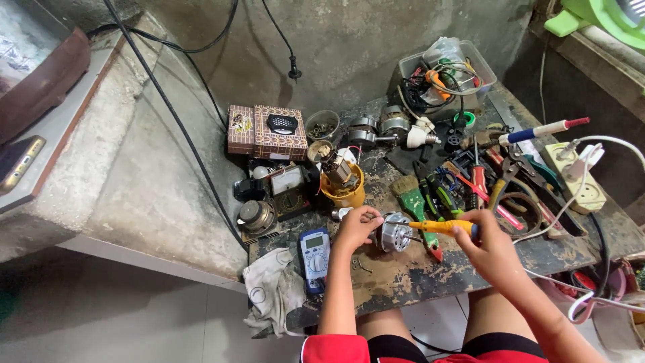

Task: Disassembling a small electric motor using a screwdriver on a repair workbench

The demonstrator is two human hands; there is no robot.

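My left hand (356, 225) pinches the edge of a small round metal motor (396, 232) lying on the worn workbench (416, 272). My right hand (485, 245) grips a yellow-handled screwdriver (437, 226) whose shaft points left at the motor. A green-handled paintbrush (415, 204) lies just behind the motor. A blue multimeter (314, 253) rests to the left of my left hand.
Pliers and screwdrivers (497, 185) are heaped at right. A yellow cup with a motor rotor (342, 180), a patterned box (267, 132), a clear tub of parts (447, 74), a power strip (578, 178), a grey rag (274, 289) and hanging cables (188, 134) surround the work spot.
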